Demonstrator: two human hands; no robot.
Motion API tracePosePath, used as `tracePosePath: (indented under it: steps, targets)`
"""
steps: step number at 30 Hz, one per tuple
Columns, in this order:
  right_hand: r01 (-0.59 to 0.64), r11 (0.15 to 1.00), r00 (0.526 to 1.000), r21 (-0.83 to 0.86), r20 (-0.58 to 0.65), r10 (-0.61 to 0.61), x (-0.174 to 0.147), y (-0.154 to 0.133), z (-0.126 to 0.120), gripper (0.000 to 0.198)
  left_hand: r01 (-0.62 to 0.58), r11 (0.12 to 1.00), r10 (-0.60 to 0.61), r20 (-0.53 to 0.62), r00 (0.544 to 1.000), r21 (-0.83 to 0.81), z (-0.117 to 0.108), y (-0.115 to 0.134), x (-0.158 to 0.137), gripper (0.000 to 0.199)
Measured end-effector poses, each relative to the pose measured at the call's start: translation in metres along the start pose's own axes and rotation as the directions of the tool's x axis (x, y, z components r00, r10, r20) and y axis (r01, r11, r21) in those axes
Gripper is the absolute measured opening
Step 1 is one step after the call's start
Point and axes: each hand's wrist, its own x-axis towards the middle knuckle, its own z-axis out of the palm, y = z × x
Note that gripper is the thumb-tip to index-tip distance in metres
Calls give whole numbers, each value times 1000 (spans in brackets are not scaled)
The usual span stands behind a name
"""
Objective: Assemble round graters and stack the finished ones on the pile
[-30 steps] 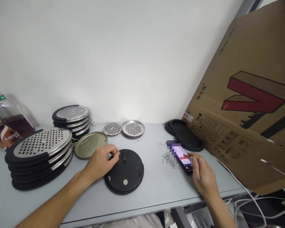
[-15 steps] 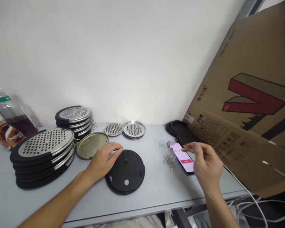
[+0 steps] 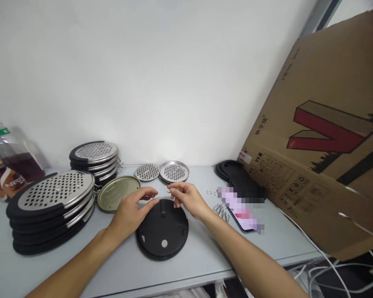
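Above the far-left edge of a black round disc, my left hand pinches a small shiny metal piece, probably a ring, between thumb and fingertips. My right hand faces it over the disc's far-right edge, with a small metal ring between thumb and forefinger. A short gap separates the two sets of fingertips. The disc lies flat, with a short black strap and a pale round spot on top. Right of it lies a pile of metal clips, with loose small rings behind.
Stacks of black-rimmed perforated discs stand left, beside an olive round lid and a bottle. Loose perforated metal discs lie behind. A phone, black parts and a leaning cardboard box occupy the right.
My right hand has moved left from above the phone to the disc's far edge, close to my left hand. The left hand stays nearly in place. The view has shifted slightly.
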Motion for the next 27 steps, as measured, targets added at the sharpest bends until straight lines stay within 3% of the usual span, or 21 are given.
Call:
tracePosePath:
  steps: [3, 10, 14, 21, 27]
  targets:
    - [-81, 986, 996, 148, 52, 74, -9, -7, -6, 34, -38, 999, 38, -18, 999, 3, 2, 1, -1, 22]
    - [-59, 986, 998, 157, 33, 55, -17, -18, -1, 33, -194, 981, 194, 16, 981, 19, 3, 10, 17, 18]
    - [-109, 952, 993, 287, 83, 89, -17, -14, -1, 32, -276, 961, 276, 5, 961, -6, 4, 12, 22, 16]
    - [-292, 874, 948, 389, 238, 211, -23, -15, 9, 26, -96, 977, 103, 25, 994, -192, 5, 12, 8, 17]
    - [-294, 906, 938, 304, 276, 211, -27, -19, 9, 27, 48, 942, -25, 72, 997, -331, 8, 10, 3, 20]
